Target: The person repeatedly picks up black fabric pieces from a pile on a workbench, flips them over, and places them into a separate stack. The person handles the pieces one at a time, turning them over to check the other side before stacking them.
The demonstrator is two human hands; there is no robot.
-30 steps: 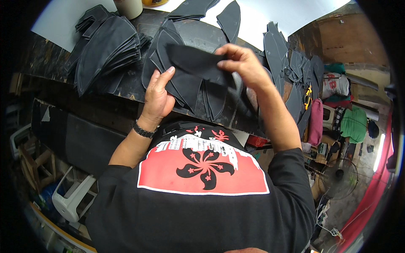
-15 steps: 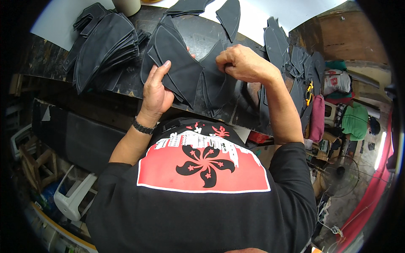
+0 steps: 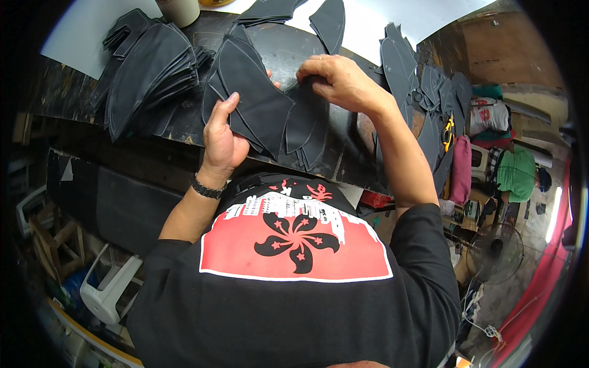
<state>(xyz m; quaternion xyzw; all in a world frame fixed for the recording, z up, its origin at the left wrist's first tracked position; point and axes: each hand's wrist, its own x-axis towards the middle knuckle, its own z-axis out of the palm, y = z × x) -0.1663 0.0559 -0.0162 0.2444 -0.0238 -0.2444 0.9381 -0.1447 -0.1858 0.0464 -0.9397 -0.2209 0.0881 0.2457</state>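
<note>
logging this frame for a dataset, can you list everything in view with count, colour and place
cut pieces: a fanned bunch, black, under both hands at the bench's near edge
left stack: one thick pile, black, left on the bench
right pieces: many, black, upright at the right end of the bench
far pieces: a few, black, at the far edge on the white sheet
white sheet: one, white, under the far part of the bench
cup: one, cream, top edge, partly cut off
bench: one, dark and worn, across the middle
stool: one, white, lower left on the floor
fan: one, dark, floor at right
watch: one, black, left wrist
left hand: on the bunch
right hand: fingers pinching a piece
</note>
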